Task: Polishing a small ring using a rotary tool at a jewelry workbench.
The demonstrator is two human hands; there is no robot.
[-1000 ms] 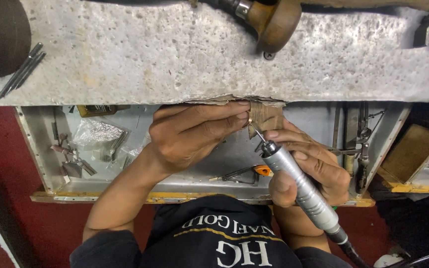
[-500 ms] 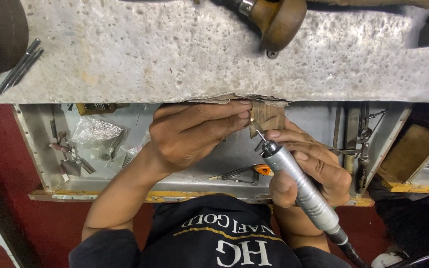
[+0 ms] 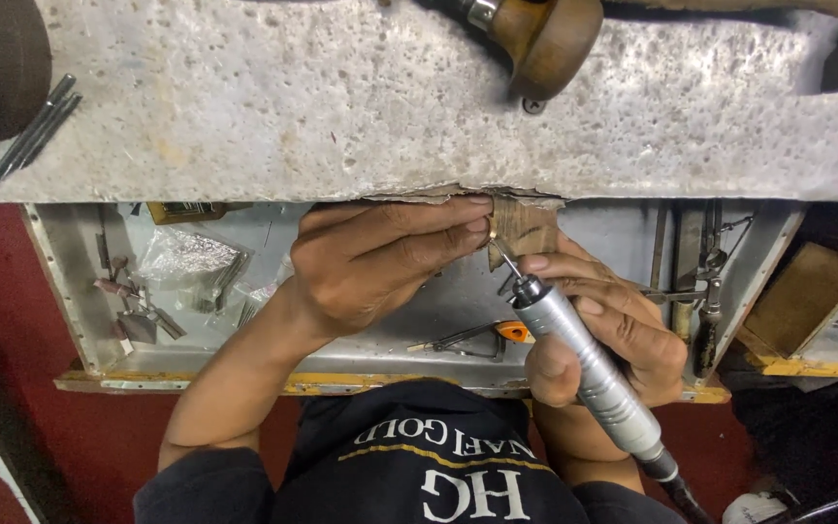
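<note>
My left hand (image 3: 380, 262) pinches a small gold-coloured piece (image 3: 493, 233) between fingertips, pressed against a worn wooden peg (image 3: 526, 225) at the bench's front edge. My right hand (image 3: 613, 325) grips a silver rotary handpiece (image 3: 584, 364) like a pen. Its thin bit (image 3: 504, 257) points up and left and touches the small piece. A dark cable leaves the handpiece at the lower right.
A pitted grey bench top (image 3: 341, 97) fills the upper frame, with thin metal tools (image 3: 31, 131) at left and a round wooden handle (image 3: 545, 39) at the top. Below it an open metal drawer (image 3: 70, 291) holds plastic bags (image 3: 191, 267), pliers (image 3: 700, 291) and an orange-handled tool (image 3: 511, 332).
</note>
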